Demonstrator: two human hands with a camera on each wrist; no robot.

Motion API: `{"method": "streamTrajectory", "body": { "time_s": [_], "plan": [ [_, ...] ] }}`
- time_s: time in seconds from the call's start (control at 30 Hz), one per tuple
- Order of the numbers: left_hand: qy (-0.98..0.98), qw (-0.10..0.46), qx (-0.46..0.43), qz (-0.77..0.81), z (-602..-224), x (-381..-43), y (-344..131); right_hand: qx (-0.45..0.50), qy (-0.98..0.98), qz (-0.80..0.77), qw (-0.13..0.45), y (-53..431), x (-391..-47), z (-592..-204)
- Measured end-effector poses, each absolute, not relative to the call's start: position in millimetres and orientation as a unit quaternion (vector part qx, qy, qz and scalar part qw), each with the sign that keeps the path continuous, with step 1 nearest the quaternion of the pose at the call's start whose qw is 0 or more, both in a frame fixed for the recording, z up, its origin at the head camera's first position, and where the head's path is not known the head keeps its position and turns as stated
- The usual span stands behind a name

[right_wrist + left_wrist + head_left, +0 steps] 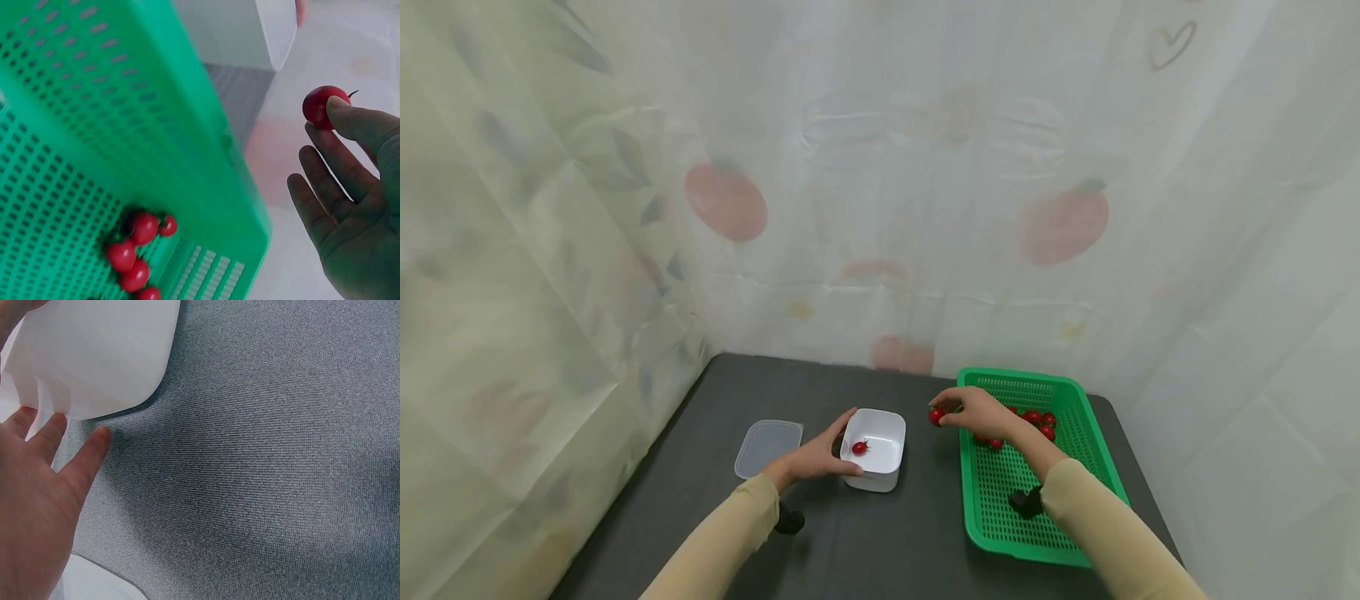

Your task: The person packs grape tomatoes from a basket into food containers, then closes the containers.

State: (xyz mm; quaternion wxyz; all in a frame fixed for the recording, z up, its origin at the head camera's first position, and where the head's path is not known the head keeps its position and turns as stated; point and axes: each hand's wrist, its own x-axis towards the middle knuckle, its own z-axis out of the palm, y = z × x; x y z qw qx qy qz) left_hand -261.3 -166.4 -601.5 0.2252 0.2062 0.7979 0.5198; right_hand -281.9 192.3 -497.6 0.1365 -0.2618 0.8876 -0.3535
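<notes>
My left hand (816, 454) grips the white square container (880, 482) from its left side, thumb at the near wall and fingers round the far left corner. In the left wrist view its fingertips (59, 419) lie against the container's wall. One cherry tomato (859, 448) with a green stem lies inside on the container floor. Between thumb and forefinger, my right hand (977, 410) pinches another red cherry tomato (319, 106), held in the air near the basket's left rim. The green basket (1000, 537) below the right forearm holds several more cherry tomatoes (144, 228).
A translucent lid (766, 448) lies flat on the dark grey table (865, 550), left of the container. Pale printed curtains (880, 192) hang behind the table and along both sides. The basket stands near the table's right edge.
</notes>
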Motion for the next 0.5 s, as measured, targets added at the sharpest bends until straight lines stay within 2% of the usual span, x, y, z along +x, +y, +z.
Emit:
{"method": "streamTrajectory", "body": {
  "time_s": [0.5],
  "plan": [
    [0.796,0.238,0.185,0.525,-600,-262,-164,-0.277,0.885,-0.343,0.149,140,-294,-508]
  ]
}}
